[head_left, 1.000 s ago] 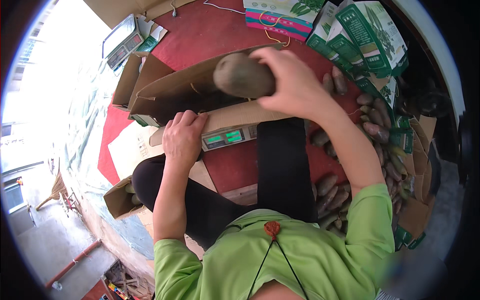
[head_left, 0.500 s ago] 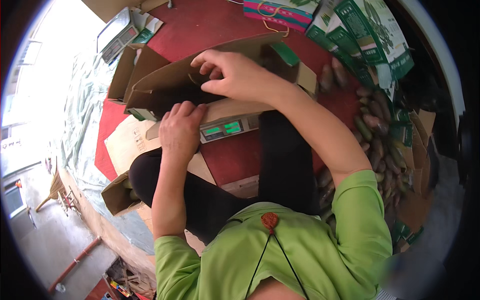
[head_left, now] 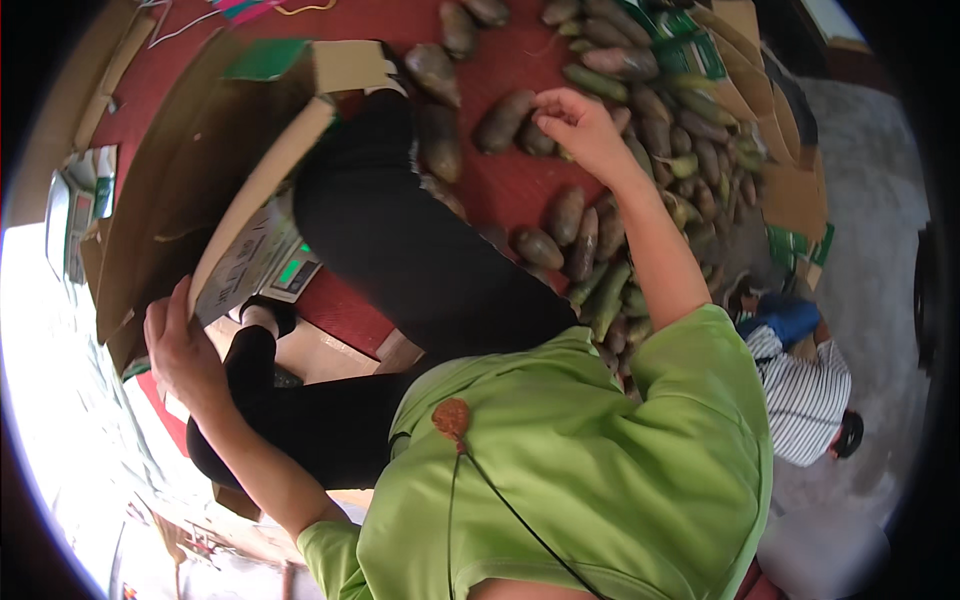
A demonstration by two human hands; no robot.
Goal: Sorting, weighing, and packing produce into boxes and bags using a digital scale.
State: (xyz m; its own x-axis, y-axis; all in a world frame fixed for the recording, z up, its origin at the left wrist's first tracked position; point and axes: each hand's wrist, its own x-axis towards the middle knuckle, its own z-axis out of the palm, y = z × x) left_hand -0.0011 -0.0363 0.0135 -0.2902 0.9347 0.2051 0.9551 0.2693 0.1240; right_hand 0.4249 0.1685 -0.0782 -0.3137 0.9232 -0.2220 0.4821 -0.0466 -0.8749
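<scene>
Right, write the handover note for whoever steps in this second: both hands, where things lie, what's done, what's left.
Left hand: gripping the edge of the open cardboard box, which sits on a scale with a green display.
Right hand: empty, fingers over the pile of brown roots on the red mat, close to one large root.
Done: cannot tell; the box's inside is out of view.
Left: many roots lie loose on the mat; probably pick one, box it, then check the scale.

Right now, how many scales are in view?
2: one scale under the cardboard box by the left hand; another at far left. Others may be hidden.
</scene>
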